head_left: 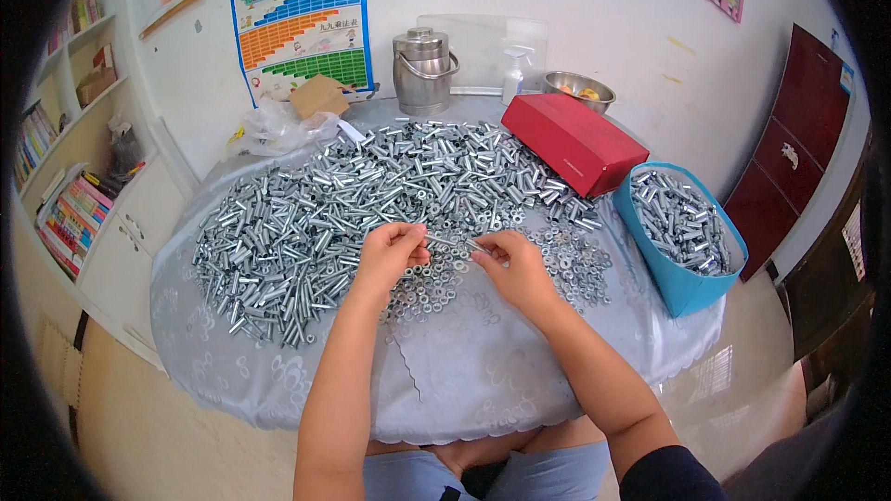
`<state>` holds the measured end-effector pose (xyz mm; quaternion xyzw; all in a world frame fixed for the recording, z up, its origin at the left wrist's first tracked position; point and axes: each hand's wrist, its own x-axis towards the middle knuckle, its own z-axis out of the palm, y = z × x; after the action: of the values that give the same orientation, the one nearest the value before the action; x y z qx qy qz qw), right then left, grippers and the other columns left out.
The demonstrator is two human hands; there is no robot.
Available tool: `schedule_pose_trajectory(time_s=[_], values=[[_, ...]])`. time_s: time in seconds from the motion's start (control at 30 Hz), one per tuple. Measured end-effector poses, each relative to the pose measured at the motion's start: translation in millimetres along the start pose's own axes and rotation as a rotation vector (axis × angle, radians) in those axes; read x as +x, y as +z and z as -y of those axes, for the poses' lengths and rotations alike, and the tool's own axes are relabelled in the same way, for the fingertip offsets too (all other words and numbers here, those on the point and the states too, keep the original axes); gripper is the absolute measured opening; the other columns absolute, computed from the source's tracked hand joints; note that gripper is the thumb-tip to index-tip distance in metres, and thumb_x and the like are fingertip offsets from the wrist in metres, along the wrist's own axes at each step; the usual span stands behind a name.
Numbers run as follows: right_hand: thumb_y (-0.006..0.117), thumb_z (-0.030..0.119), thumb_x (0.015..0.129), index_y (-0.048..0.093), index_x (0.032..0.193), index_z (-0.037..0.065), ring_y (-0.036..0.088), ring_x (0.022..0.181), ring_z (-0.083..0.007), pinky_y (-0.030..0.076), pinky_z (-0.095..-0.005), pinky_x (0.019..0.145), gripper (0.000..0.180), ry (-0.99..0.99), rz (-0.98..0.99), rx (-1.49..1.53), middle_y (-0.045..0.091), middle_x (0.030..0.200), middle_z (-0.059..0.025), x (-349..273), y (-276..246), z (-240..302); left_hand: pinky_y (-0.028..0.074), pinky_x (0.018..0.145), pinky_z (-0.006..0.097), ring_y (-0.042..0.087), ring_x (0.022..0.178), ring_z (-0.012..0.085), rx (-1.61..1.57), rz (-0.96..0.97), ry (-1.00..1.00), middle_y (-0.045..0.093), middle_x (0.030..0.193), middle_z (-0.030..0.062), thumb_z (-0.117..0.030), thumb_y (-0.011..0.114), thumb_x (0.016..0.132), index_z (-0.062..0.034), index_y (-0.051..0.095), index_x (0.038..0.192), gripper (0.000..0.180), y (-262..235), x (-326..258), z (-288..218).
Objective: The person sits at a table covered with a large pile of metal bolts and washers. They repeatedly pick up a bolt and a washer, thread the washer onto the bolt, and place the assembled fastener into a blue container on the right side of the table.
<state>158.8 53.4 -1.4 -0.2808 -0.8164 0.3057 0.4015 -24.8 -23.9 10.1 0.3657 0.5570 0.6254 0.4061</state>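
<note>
Over the front of the pile my left hand (388,258) is closed, thumb and fingers pinching a thin metal rod (441,240) that points right. Facing it, my right hand (513,263) is closed in a pinch on a small metal piece (477,246), mostly covered by the fingertips. The two held pieces are almost end to end; whether they touch I cannot tell. Behind and left of my hands spreads a large heap of silvery metal sleeves (288,232). Below and between my hands lie loose nuts (422,292), and flat washers (580,269) are scattered beside my right hand.
A blue bin (682,292) full of metal parts stands at the table's right edge, near a red box (575,141). Farther back are a steel pot (424,74), a spray bottle (512,79), a metal bowl (599,93) and a plastic bag (278,130). A pale patterned cloth (464,380) covers the table.
</note>
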Motion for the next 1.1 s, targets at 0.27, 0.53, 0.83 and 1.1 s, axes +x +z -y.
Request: schedule_pose_trajectory(time_s=[0.27, 0.53, 0.83, 1.1], values=[[0.066, 0.011, 0.074, 0.063, 0.092, 0.001, 0.056, 0.069, -0.0169, 0.046, -0.0262, 0.064, 0.021, -0.032, 0.043, -0.038, 0.059, 0.084, -0.0102, -1, -2, 2, 0.051, 0.061, 0.024, 0.057, 0.064, 0.0108, -0.02, 0.003, 0.023, 0.058, 0.074, 0.0047, -0.018, 0.058, 0.084, 0.0017, 0.058, 0.087, 0.02, 6, -2, 2], [0.065, 0.01, 0.074, 0.062, 0.092, 0.001, 0.056, 0.068, -0.0215, 0.045, -0.0297, 0.063, 0.02, -0.102, 0.051, 0.028, 0.057, 0.079, -0.0116, -1, -2, -1, 0.051, 0.06, 0.024, 0.057, 0.063, 0.0101, -0.008, 0.013, 0.024, 0.06, 0.076, 0.0046, -0.017, 0.059, 0.083, 0.0022, 0.06, 0.087, 0.02, 8, -2, 0], [0.066, 0.009, 0.073, 0.062, 0.092, 0.002, 0.057, 0.072, -0.0217, 0.047, -0.0295, 0.065, 0.02, -0.133, 0.019, 0.059, 0.058, 0.082, -0.0111, 0, -3, 9, 0.041, 0.054, 0.019, 0.052, 0.06, 0.0054, 0.066, 0.105, -0.01, 0.058, 0.07, -0.0002, -0.027, 0.059, 0.084, -0.0016, 0.064, 0.094, 0.028, 31, -11, 10], [0.065, 0.005, 0.074, 0.06, 0.097, 0.002, 0.06, 0.075, -0.0185, 0.048, -0.027, 0.068, 0.024, -0.141, -0.04, 0.159, 0.06, 0.085, -0.01, 0, -3, 9, 0.045, 0.056, 0.021, 0.051, 0.057, 0.0063, 0.097, 0.186, -0.045, 0.06, 0.074, 0.0013, -0.031, 0.058, 0.084, 0.0002, 0.064, 0.085, 0.032, 38, -16, 8]])
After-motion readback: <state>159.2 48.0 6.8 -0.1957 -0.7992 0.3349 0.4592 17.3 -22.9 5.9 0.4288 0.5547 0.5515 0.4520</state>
